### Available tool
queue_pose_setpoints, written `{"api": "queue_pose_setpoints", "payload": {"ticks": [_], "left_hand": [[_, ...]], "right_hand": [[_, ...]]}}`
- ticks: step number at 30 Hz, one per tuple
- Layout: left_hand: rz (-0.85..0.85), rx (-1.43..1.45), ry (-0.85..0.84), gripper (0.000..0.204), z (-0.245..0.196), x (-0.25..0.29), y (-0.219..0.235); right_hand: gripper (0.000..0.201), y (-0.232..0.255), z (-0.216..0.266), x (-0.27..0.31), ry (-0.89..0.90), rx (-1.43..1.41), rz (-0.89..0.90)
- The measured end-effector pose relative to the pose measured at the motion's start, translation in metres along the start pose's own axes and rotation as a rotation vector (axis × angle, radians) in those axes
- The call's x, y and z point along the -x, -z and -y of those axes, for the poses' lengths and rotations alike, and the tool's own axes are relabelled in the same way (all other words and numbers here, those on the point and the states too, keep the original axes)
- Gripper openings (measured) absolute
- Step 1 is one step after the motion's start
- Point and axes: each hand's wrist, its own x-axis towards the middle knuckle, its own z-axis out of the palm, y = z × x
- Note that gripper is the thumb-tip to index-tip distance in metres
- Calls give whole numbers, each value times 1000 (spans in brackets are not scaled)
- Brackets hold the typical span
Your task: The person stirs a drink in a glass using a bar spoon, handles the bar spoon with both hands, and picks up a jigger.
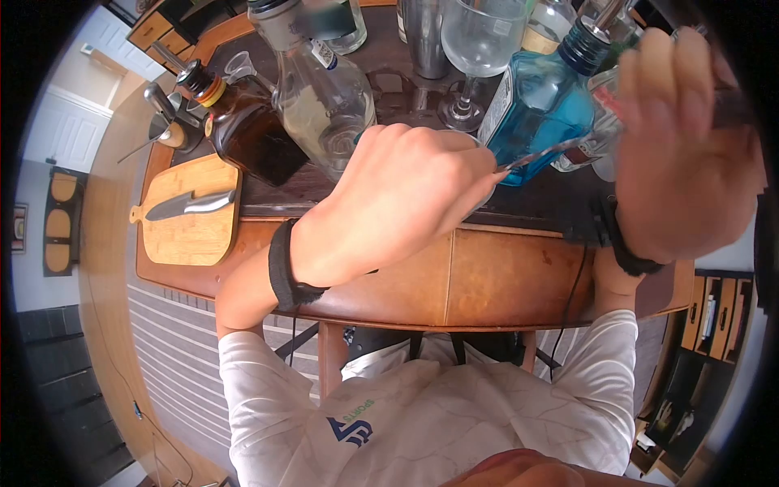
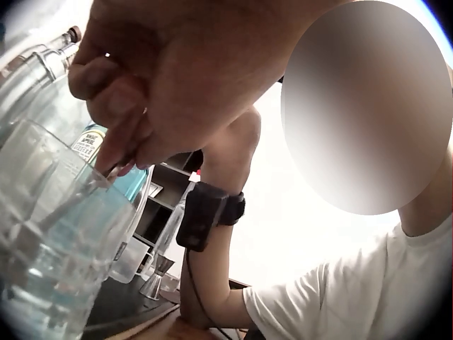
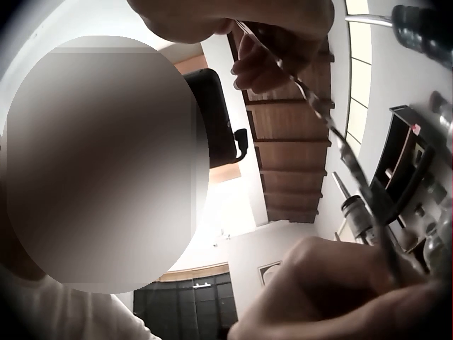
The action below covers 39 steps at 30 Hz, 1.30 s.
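Observation:
My left hand (image 1: 406,178) pinches the twisted metal stem of a bar spoon (image 3: 343,145), fingers low over a clear cut-glass tumbler (image 2: 64,241). The spoon's lower part slants down inside the glass in the left wrist view; in the head view the left hand hides most of the tumbler. My right hand (image 1: 686,154), blurred and raised at the right, holds the upper end of the stem, its fingers curled at it in the right wrist view. A blue bottle (image 1: 540,114) with a metal pourer stands just behind the spoon.
A wooden board (image 1: 191,235) with a knife (image 1: 195,204) lies at the left. Behind stand a dark amber bottle (image 1: 256,134), a tall clear bottle (image 1: 324,105), a metal shaker (image 1: 424,40) and a stemmed glass (image 1: 483,40). A jigger (image 2: 157,276) shows in the left wrist view.

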Motion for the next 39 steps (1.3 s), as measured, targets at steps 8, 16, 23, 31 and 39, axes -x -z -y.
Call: {"api": "queue_pose_setpoints", "payload": {"ticks": [8, 16, 23, 31, 39], "left_hand": [[52, 38, -3, 15, -4, 1, -2], [34, 53, -7, 14, -2, 0, -3], [36, 71, -4, 13, -2, 0, -4], [39, 94, -9, 11, -2, 1, -4], [24, 95, -5, 13, -3, 0, -4]], "right_hand": [[36, -20, 5, 1, -2, 17, -11], [36, -27, 1, -2, -3, 34, -29], [35, -25, 0, -1, -9, 45, -40], [35, -26, 2, -2, -11, 59, -46], [35, -12, 1, -2, -14, 75, -60]]}}
